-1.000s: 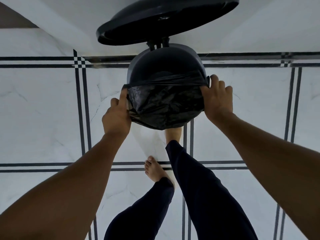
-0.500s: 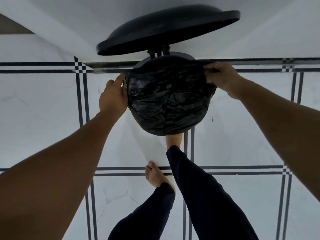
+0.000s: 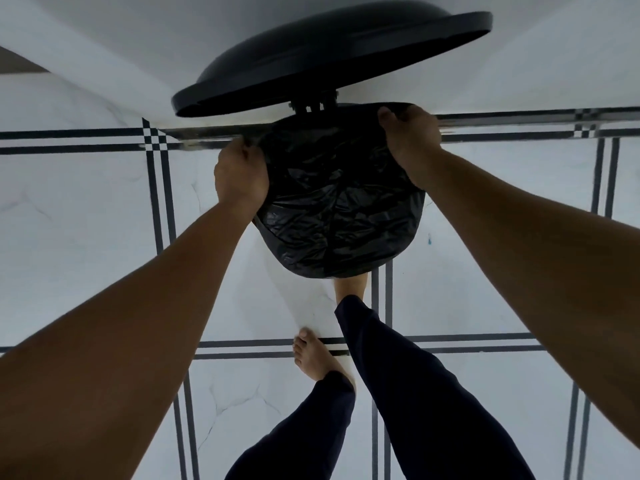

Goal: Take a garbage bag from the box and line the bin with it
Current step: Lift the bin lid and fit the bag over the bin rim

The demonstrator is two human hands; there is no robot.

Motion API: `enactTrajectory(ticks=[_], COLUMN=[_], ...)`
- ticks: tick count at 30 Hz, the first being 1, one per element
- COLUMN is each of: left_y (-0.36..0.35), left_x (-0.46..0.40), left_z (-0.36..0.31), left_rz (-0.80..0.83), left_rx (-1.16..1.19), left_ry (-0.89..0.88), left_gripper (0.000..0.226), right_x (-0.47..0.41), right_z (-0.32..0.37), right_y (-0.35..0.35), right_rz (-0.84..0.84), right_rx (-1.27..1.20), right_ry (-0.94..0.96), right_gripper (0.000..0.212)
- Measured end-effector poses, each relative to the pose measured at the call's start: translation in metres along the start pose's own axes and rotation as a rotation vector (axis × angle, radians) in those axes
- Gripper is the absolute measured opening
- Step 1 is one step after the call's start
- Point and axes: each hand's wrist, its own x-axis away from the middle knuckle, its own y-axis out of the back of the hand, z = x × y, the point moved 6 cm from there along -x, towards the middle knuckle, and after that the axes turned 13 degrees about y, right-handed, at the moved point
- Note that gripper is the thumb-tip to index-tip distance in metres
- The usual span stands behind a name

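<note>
White marble-look floor tiles (image 3: 86, 220) with dark double-line borders (image 3: 159, 202) (checkered squares at the crossings). Two bare feet (image 3: 313, 358), dark trousers (image 3: 415, 410). Small teal mark (image 3: 429, 239) on floor.

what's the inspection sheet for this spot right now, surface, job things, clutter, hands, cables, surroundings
surface: white marble-look floor tiles with dark double stripes.
job's things: black garbage bag stretched over the mouth of the bin, which it hides; lid stands raised behind it; box not in view.
clutter: small teal mark on the floor right of the bin.
grippers: left hand grips the bag's edge at the left rim; right hand grips it at the far right rim.
cables: nothing seen.
surroundings: white wall behind the bin; the person's bare feet, one at the bin's base, one further back.
</note>
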Motion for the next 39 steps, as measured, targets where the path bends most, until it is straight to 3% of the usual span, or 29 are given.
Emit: enactTrajectory(ticks=[3, 8, 11, 13, 16, 17, 19, 21, 22, 24, 26, 29, 33, 36, 39], left_y=[-0.009, -0.015, -0.014, -0.014, -0.013, -0.012, -0.009, -0.002, 0.006, 0.013, 0.0, -0.036, -0.082, -0.103, -0.11], left_x=[0.003, -0.007, -0.018, -0.019, -0.017, -0.016, -0.011, -0.005, 0.003, 0.03, 0.062, 0.092, 0.094, 0.071, 0.047], left_z=[-0.008, -0.01, -0.001, 0.005, 0.009, 0.01, 0.012, 0.015, 0.014, 0.005, -0.006, -0.008, 0.003, 0.022, 0.044], left_rz=[0.078, 0.13, 0.192, 0.231, 0.243, 0.228, 0.185, 0.021, -0.108, -0.321, -0.316, -0.112, 0.001, -0.011, 0.048], left_rx=[0.087, 0.161, 0.229, 0.269, 0.282, 0.281, 0.26, 0.161, 0.068, -0.117, -0.179, -0.2, -0.401, -0.676, -0.918], left_ry=[-0.015, 0.125, 0.274, 0.326, 0.353, 0.355, 0.348, 0.23, 0.121, -0.168, -0.462, -0.653, -0.703, -0.584, -0.387], left_gripper=[0.038, 0.029, 0.039, 0.04, 0.043, 0.044, 0.047, 0.048, 0.047, 0.039, 0.028, 0.03, 0.052, 0.07, 0.101], right_x=[0.0, -0.01, -0.008, -0.006, -0.008, -0.011, -0.008, 0.01, 0.026, 0.059, 0.087, 0.104, 0.093, 0.081, 0.076], right_z=[0.011, 0.01, -0.002, -0.007, -0.012, -0.013, -0.012, -0.001, 0.011, 0.03, 0.034, 0.019, -0.006, -0.021, -0.026], right_y=[-0.004, -0.003, 0.002, 0.006, 0.013, 0.016, 0.025, 0.032, 0.029, 0.01, -0.018, -0.046, -0.046, -0.045, -0.047], right_rz=[-0.015, 0.052, 0.139, 0.171, 0.062, 0.003, -0.144, -0.336, -0.39, -0.367, -0.214, -0.027, 0.005, 0.055, 0.072], right_rx=[0.088, -0.386, -0.599, -0.701, -0.758, -0.666, -0.232, 0.179, 0.271, 0.336, 0.445, 0.748, 0.879, 0.935, 0.986], right_ry=[0.06, -0.135, -0.279, -0.296, -0.285, -0.25, -0.129, 0.066, 0.24, 0.608, 0.839, 0.895, 0.828, 0.825, 0.826], right_gripper=[0.054, 0.029, 0.037, 0.029, 0.017, 0.015, 0.007, 0.013, 0.021, 0.027, 0.032, 0.051, 0.062, 0.068, 0.072])
